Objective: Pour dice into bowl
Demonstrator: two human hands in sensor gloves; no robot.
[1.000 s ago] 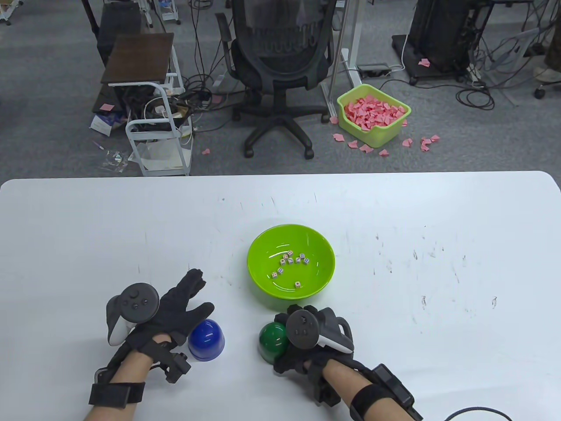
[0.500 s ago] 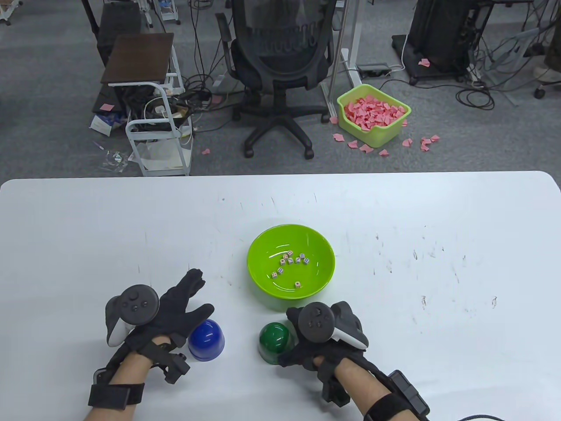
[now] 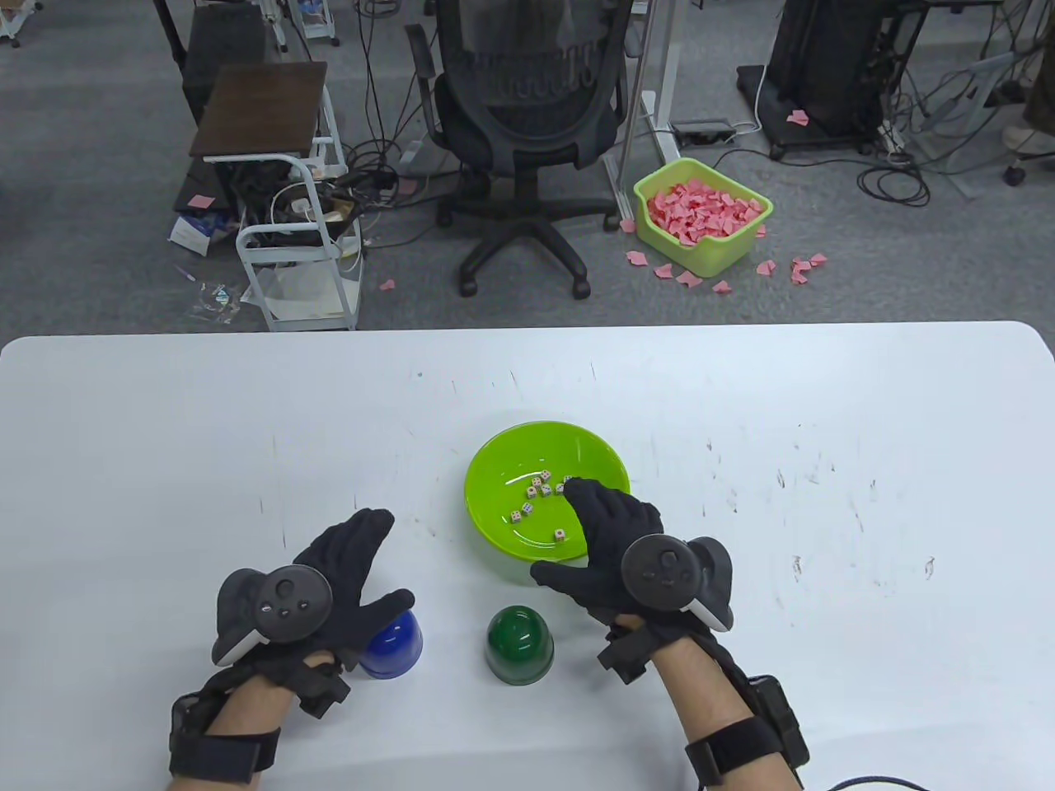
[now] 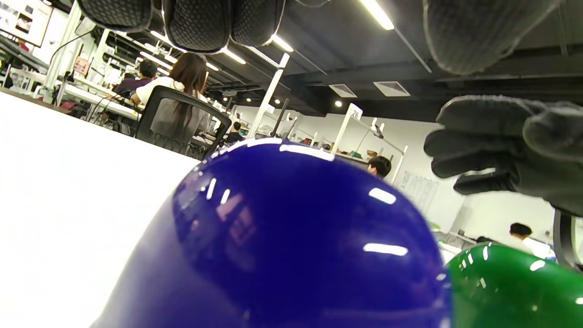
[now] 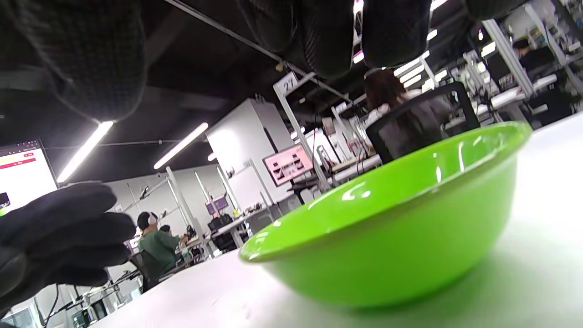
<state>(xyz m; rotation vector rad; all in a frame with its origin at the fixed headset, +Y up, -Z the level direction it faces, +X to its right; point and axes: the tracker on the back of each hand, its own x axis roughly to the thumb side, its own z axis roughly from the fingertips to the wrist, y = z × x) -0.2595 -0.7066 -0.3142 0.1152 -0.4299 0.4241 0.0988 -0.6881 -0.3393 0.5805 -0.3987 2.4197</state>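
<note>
White tabletop (image 3: pixel 165 428) fills the lower half of the table view. At the lower left of the frame the left hand (image 3: pixel 330 577) hovers with its fingers spread wide and straight, holding nothing; its thumb reaches over the top of a blue cup (image 3: pixel 394 649) that stands upside down just beneath it. In the left wrist view that blue cup (image 4: pixel 291 237) fills the lower middle of the frame, with the gloved fingertips (image 4: pixel 200 23) hanging above it and apart from it. Just right of the blue cup, low in the centre of the table view, a green cup (image 3: pixel 518 644) stands upside down on the table, with no hand on it. Above it, in the middle of the frame, sits the green bowl (image 3: pixel 503 461), and the dice (image 3: pixel 536 493) lie scattered on its bottom. The right hand (image 3: pixel 618 535) is flat and open at the lower right of the bowl, its fingers stretched over the near rim and above some of the dice, gripping nothing. In the right wrist view the bowl (image 5: pixel 387 246) sits at the centre right, under the fingertips (image 5: pixel 328 36) at the top edge.
</note>
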